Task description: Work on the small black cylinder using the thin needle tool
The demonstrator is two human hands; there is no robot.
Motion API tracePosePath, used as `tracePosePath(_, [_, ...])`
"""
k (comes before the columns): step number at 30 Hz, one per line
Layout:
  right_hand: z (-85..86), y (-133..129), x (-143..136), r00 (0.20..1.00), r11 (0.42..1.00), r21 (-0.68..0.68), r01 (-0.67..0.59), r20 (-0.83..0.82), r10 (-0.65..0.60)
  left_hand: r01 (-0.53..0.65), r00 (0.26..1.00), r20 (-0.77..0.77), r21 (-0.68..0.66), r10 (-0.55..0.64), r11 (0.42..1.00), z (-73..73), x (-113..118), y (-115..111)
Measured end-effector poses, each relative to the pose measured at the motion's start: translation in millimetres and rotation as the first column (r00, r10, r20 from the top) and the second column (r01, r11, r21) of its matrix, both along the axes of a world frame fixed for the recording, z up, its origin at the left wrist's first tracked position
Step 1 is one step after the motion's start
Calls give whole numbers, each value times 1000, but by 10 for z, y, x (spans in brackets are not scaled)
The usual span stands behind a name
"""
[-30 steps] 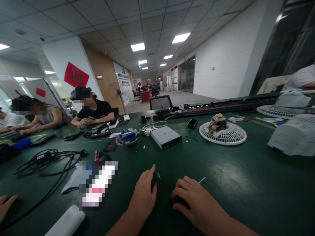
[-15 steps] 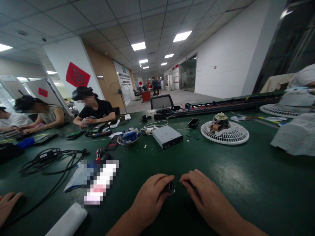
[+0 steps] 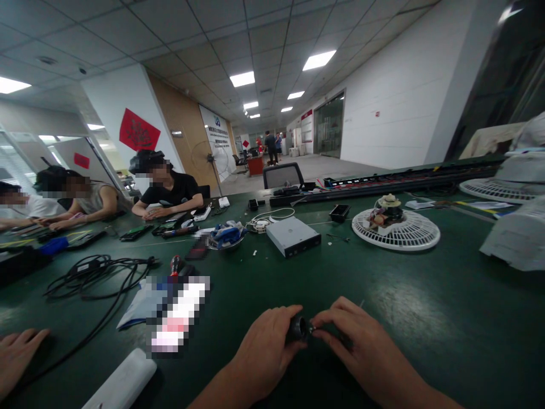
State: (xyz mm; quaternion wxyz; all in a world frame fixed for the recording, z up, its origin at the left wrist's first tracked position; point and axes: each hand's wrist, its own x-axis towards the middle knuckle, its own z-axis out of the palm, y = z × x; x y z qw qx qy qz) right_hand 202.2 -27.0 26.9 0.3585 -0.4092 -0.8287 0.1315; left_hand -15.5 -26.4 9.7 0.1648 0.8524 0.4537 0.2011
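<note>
Shifted toward the right hand (image 3: 355, 335) pinching a small piece (image 3: 311, 329), the dark cylinder (image 3: 298, 328) is clamped in the left hand (image 3: 268, 341).

Small piece (image 3: 312, 328) too tiny to identify, phone screen (image 3: 181, 315) pixelated

Table (image 3: 409, 318): smooth, glossy green.
Drive (image 3: 292, 234): we see matt grey metal.
Grille (image 3: 419, 233): white plastic.

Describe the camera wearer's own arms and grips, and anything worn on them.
The left grip and right grip are ungloved, with slim fingers, some partly hidden, and no ring in view. The left forearm and right forearm show no sleeve, watch or bracelet up to the picture's edge.
</note>
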Motion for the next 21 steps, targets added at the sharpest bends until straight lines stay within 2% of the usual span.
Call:
tracePosePath(4, [-8,10,6,991,987,88,-131,10,131,80,996,-40,-1,-80,997,47,29,-30])
tracePosePath(8, [-28,31,17,984,974,153,-169,-22,174,90,994,-55,-2,-90,996,91,49,-45])
tracePosePath(11, [-34,38,24,986,976,159,-150,-46,159,126,991,-57,22,-125,992,110,57,-49])
tracePosePath(14, [-21,25,27,994,990,93,-103,-19,105,172,981,-106,76,-164,982,126,63,-43])
tracePosePath(17, [7,0,23,996,995,45,-84,4,84,194,971,-166,138,-171,971,132,64,-32])
tracePosePath(21, [37,-35,13,997,997,26,-79,-1,79,208,970,-165,190,-178,960,92,54,-27])
